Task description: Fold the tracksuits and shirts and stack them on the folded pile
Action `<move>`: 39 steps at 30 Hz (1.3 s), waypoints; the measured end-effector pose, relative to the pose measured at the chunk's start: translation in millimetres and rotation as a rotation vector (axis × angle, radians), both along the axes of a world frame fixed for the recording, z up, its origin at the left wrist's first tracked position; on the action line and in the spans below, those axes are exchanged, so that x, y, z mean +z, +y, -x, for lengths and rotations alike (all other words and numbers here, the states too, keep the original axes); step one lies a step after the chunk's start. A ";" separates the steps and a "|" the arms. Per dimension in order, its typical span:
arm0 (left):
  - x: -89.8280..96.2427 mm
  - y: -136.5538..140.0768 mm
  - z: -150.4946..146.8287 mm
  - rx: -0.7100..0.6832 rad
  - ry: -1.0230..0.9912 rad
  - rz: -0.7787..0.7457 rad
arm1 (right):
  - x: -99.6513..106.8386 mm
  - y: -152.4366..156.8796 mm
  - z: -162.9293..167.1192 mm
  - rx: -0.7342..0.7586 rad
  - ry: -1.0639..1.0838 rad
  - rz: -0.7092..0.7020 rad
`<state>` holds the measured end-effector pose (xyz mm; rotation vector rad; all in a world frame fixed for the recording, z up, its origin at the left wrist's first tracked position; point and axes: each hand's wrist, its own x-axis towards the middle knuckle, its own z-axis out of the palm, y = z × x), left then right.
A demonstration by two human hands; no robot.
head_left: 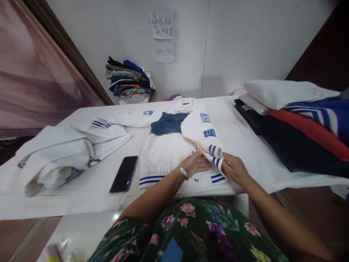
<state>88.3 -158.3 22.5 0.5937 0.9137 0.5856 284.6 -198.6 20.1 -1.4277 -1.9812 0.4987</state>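
A white jacket [163, 153] with a denim panel, blue patches and blue-striped hems lies spread on the table in front of me. One of its sleeves [199, 127] is folded down across the front. My right hand [236, 168] is closed on the striped cuff of that sleeve. Beside it, my left hand [195, 163], with a silver bracelet on the wrist, lies palm inward at the sleeve's edge. Its fingers are stretched out over the jacket's lower front. The other sleeve [122, 119] reaches out to the left.
A black phone [124, 174] lies left of the jacket. Further left is a crumpled white garment [73, 149]. Folded clothes are stacked [131, 80] at the back left, and more clothes [294, 134] pile up at the right. Handwritten papers [165, 27] hang on the wall.
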 end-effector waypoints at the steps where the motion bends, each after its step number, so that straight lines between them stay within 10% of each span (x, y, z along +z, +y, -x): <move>1: 0.0 1.4 -2.4 0.023 -0.047 0.031 | -0.6 -2.8 1.8 0.051 -0.044 -0.025; 9: 2.5 5.4 -1.3 0.178 0.083 -0.133 | -7.0 -10.2 15.1 0.125 -0.260 -0.198; 20: -20.9 -2.2 21.1 0.139 0.243 -0.245 | -21.1 -9.9 24.0 0.331 -0.412 -0.073; 27: -26.4 5.3 31.2 0.146 0.468 -0.565 | -17.5 -9.3 26.5 0.350 -0.327 -0.080; 32: -9.1 6.0 50.6 -0.023 0.997 -0.844 | -7.6 -9.0 27.6 0.377 -0.240 -0.007; 39: 15.7 57.2 54.4 0.036 1.265 -1.203 | 2.0 46.8 29.4 0.177 -0.044 -0.080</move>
